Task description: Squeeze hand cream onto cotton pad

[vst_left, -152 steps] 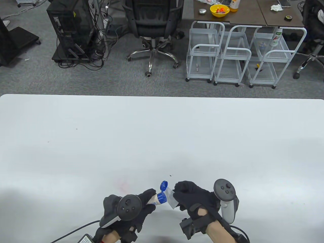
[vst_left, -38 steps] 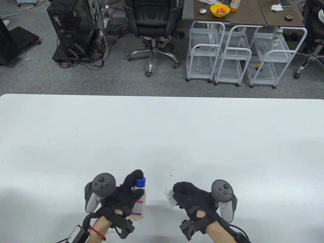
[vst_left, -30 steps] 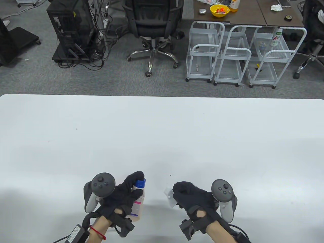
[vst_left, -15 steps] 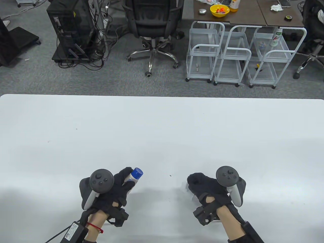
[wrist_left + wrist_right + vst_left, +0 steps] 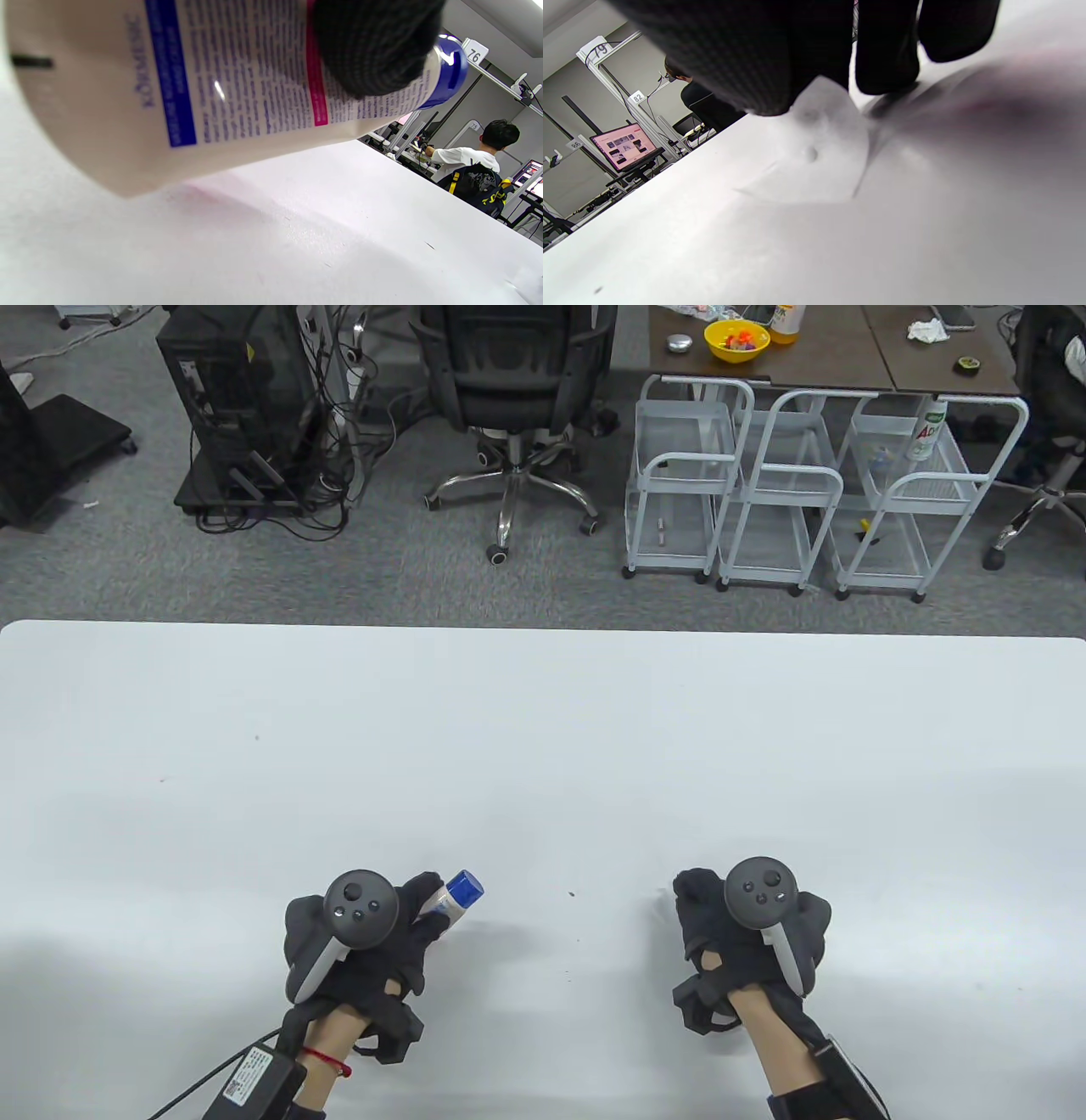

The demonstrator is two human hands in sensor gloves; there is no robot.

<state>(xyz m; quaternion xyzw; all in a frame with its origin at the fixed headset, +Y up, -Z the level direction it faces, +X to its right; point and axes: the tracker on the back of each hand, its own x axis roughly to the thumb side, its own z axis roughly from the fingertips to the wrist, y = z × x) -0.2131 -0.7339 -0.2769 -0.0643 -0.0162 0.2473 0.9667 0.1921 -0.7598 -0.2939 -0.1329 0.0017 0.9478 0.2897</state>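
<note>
Here, my left hand (image 5: 373,937) grips the tube (image 5: 178,80) of hand cream, fingers wrapped round its body. In the table view only the neck and the blue cap (image 5: 464,887) stick out past my glove, pointing away from me and to the right, and the cap is closed. In the left wrist view the tube fills the top of the frame, tilted, its flat crimped end low over the white table (image 5: 543,746) and the cap end raised; whether that low end touches the surface I cannot tell. One gloved fingertip (image 5: 373,46) presses on the tube just behind the cap, over the printed text and the pink stripe.

My right hand (image 5: 747,933) is palm-down near the table's front edge, well apart from the left. In the right wrist view the cotton pad (image 5: 814,156) lies under my fingers (image 5: 886,51), its near part tucked beneath them and the rest spread out on the table with one edge lifted a little. A small dab of cream (image 5: 811,153) sits near the pad's middle. My fingers are curled together over the pad, but I cannot tell whether they are pinching it or only resting on it. From above the pad is almost wholly hidden by my glove.
</note>
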